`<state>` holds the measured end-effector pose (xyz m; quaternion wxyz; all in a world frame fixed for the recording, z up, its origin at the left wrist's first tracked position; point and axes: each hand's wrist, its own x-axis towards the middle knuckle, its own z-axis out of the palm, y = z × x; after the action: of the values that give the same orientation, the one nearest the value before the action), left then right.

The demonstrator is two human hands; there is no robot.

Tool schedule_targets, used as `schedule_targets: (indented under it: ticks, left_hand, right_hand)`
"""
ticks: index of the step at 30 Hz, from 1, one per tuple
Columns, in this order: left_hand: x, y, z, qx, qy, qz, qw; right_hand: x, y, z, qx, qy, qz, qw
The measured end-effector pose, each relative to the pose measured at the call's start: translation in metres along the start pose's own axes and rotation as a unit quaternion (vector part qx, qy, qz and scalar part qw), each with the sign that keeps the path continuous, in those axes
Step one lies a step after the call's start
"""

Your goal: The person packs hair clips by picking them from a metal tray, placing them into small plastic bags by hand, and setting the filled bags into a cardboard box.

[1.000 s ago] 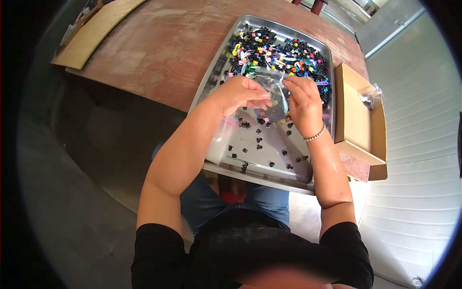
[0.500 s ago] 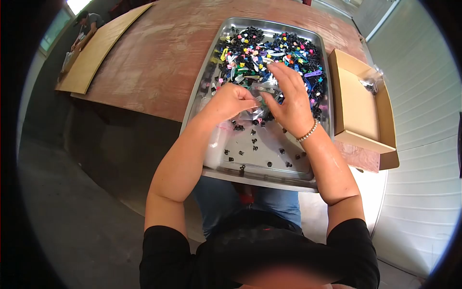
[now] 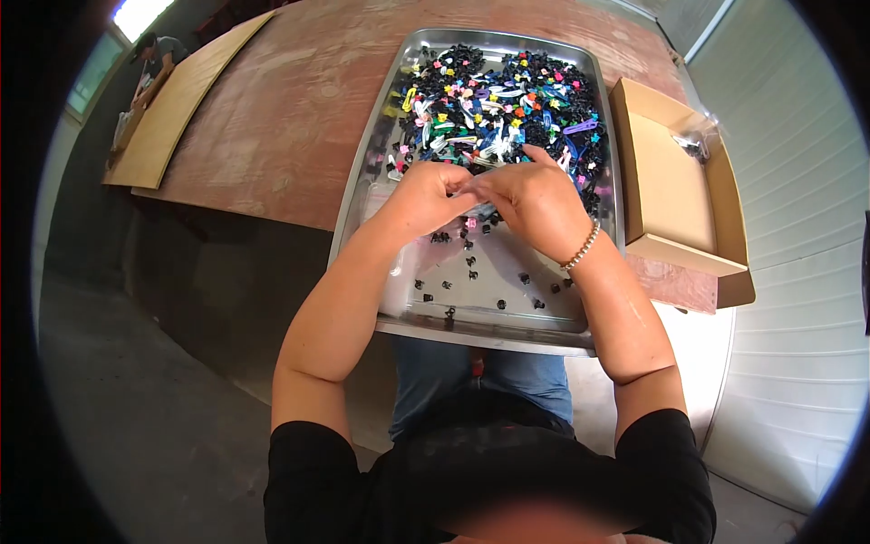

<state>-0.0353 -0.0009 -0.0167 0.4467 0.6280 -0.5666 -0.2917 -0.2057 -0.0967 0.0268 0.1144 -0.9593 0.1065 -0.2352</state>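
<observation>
Over the middle of a metal tray [image 3: 507, 340], my left hand [image 3: 424, 199] is closed in a pinch on a small clear plastic bag, which is mostly hidden between the hands. My right hand [image 3: 541, 204], with a beaded bracelet [image 3: 583, 248] at the wrist, meets it from the right, its thumb and fingers pressed together at the bag's edge. Beyond the hands lies a heap of small black clips and coloured hair clips [image 3: 507, 100]. Several black clips [image 3: 471, 261] are scattered nearer me. Clear plastic bags [image 3: 399, 281] lie along the tray's left side.
An open cardboard box [image 3: 671, 186] with a small clear packet [image 3: 693, 145] in it stands right of the tray. A plywood board [image 3: 172, 113] lies at the table's [image 3: 290, 109] left end. Another person [image 3: 161, 56] is at the far left.
The clear bag was spread between both hands, then shrank from view as they came together. My right hand's fingers, apart half a second ago, have closed in toward my left hand.
</observation>
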Motion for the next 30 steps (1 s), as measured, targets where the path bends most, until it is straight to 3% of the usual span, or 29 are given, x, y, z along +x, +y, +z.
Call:
schedule_targets:
  ticks: [4, 7, 9, 10, 12, 13, 16, 18, 22, 23, 25, 30]
  left_hand:
    - [-0.003, 0.008, -0.001, 0.024, 0.002, 0.014, 1.000]
    - [0.000, -0.001, -0.002, 0.007, -0.003, 0.090, 0.996]
    - [0.002, 0.000, -0.003, 0.094, 0.047, 0.191, 0.976]
    - [0.002, 0.001, -0.004, 0.095, 0.046, 0.193, 0.975]
    - [0.000, 0.007, -0.005, 0.104, 0.037, 0.182, 0.977]
    - [-0.003, 0.011, -0.005, 0.054, 0.006, 0.109, 0.993]
    - [-0.005, 0.019, -0.006, 0.053, -0.021, 0.132, 0.990]
    - [-0.006, 0.020, -0.008, 0.066, -0.039, 0.125, 0.989]
    - [-0.005, 0.019, -0.004, 0.029, -0.071, 0.096, 0.992]
    - [-0.006, 0.019, -0.003, 0.031, -0.072, 0.099, 0.992]
    - [-0.007, 0.023, -0.002, 0.029, -0.076, 0.020, 0.996]
    - [-0.002, 0.004, 0.001, 0.015, -0.032, 0.027, 0.999]
  right_hand:
    - [0.002, -0.008, -0.009, 0.100, 0.061, -0.078, 0.990]
    - [-0.002, -0.007, -0.003, 0.110, -0.016, -0.054, 0.992]
    - [-0.003, -0.007, 0.001, 0.087, 0.001, -0.054, 0.995]
    - [-0.004, -0.006, 0.001, 0.064, 0.017, -0.054, 0.996]
    - [-0.003, -0.007, 0.000, 0.060, -0.015, -0.055, 0.997]
    - [-0.004, -0.010, -0.001, 0.068, -0.020, -0.064, 0.995]
    - [-0.005, -0.008, 0.003, 0.035, -0.050, -0.085, 0.994]
    - [-0.004, -0.006, 0.004, 0.017, -0.041, -0.151, 0.988]
    - [-0.004, -0.007, -0.001, 0.048, -0.079, -0.132, 0.987]
    - [-0.004, -0.006, -0.005, 0.045, -0.074, -0.144, 0.986]
    - [-0.007, -0.003, -0.001, 0.050, -0.056, -0.136, 0.988]
    - [-0.005, 0.003, -0.004, 0.070, -0.020, -0.136, 0.988]
